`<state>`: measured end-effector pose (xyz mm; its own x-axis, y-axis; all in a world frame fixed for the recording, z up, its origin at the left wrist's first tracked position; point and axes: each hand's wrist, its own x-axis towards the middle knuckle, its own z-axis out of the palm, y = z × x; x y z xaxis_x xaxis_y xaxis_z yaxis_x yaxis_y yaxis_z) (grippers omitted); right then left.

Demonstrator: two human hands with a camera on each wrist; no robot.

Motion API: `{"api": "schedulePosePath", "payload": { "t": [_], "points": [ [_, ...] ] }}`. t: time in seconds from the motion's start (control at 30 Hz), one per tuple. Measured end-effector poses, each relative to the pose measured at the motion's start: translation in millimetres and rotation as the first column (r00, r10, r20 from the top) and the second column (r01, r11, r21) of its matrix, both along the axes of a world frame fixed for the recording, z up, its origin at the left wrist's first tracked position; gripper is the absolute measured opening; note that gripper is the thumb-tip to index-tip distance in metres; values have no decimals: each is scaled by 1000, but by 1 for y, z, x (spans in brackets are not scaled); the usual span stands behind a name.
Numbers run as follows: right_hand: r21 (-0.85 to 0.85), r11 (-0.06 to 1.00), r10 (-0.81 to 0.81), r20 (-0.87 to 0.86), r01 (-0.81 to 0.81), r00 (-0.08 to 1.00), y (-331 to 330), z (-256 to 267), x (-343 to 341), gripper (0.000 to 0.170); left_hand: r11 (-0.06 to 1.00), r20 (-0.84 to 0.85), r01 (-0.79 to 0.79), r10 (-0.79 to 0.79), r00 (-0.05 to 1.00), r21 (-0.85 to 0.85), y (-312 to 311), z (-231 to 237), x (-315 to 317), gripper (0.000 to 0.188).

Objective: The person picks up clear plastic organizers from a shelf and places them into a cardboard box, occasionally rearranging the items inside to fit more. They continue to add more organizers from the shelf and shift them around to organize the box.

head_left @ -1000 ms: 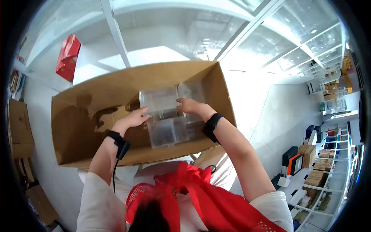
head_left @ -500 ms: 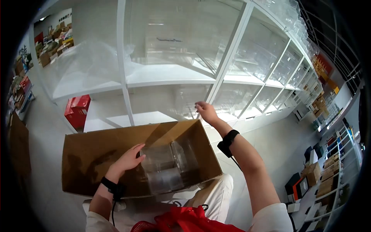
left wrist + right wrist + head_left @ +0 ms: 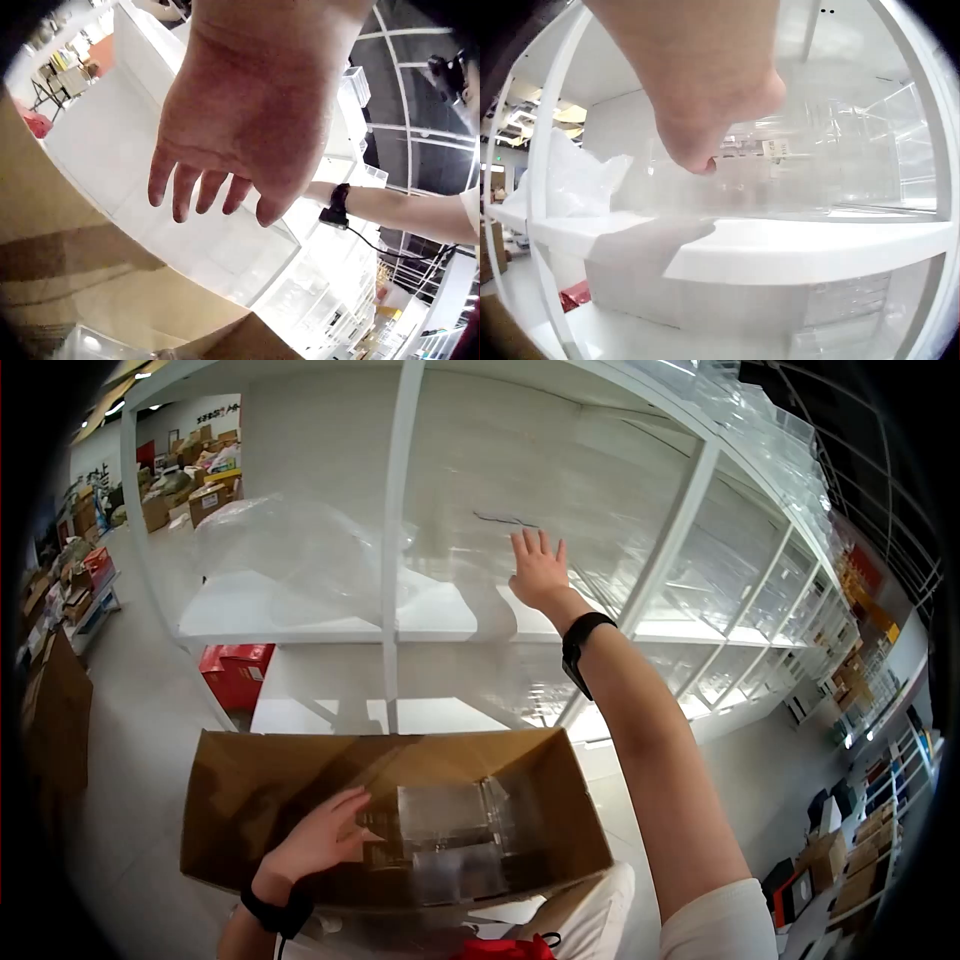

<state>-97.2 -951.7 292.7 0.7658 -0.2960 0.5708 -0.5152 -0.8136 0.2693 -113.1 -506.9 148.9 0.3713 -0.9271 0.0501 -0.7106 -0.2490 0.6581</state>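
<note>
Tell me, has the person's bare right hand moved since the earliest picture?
Yes, upward, judged against the long white shelf board: the bare right hand was down in the open brown cardboard box and is now above the board.

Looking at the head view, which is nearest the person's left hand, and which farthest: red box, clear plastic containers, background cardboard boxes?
From the left hand:
1. Clear plastic containers, to its right, inside the carton.
2. Red box, beyond the carton, toward the left.
3. Background cardboard boxes, far off, upper left.
</note>
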Motion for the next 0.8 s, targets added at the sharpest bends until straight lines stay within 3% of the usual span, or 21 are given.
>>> {"api": "schedulePosePath", "payload": {
  "t": [0.17, 0.2, 0.33, 0.43, 0.5, 0.63, 0.7, 0.8],
  "points": [
    [111, 993, -30, -69, 38, 997, -7, 22, 39, 56, 988, -92, -56, 69, 993, 141, 26, -14, 27, 47],
    [17, 1000, -14, -26, 15, 1000, -7, 24, 38, 50, 987, -101, -60, 76, 992, 151, 27, -17, 33, 46],
    [-70, 991, 118, 0, -118, 993, -25, 24, 35, 39, 996, -107, -28, 37, 994, 84, -3, -13, 49, 44],
    [-75, 978, 197, 43, -193, 979, -27, 21, 20, 35, 997, -80, 25, -30, 996, -69, -55, 20, 49, 43],
    [-95, 968, 240, 79, -232, 968, -29, 17, 13, 33, 971, 25, 92, -89, 996, -219, -100, 47, 50, 39],
    [-50, 949, 317, 165, -313, 934, -29, 15, 9, 31, 825, 335, 169, 26, 942, -539, -205, 128, 62, 33],
    [-67, 933, 359, 214, -353, 909, -30, 10, 4, 29, 776, 501, 236, 117, 857, -585, -257, 162, 87, 32],
    [-131, 923, 382, 202, -361, 902, -26, 8, -11, 23, 865, 497, 143, 135, 857, -481, -318, 186, 130, 33]
  ]
}}
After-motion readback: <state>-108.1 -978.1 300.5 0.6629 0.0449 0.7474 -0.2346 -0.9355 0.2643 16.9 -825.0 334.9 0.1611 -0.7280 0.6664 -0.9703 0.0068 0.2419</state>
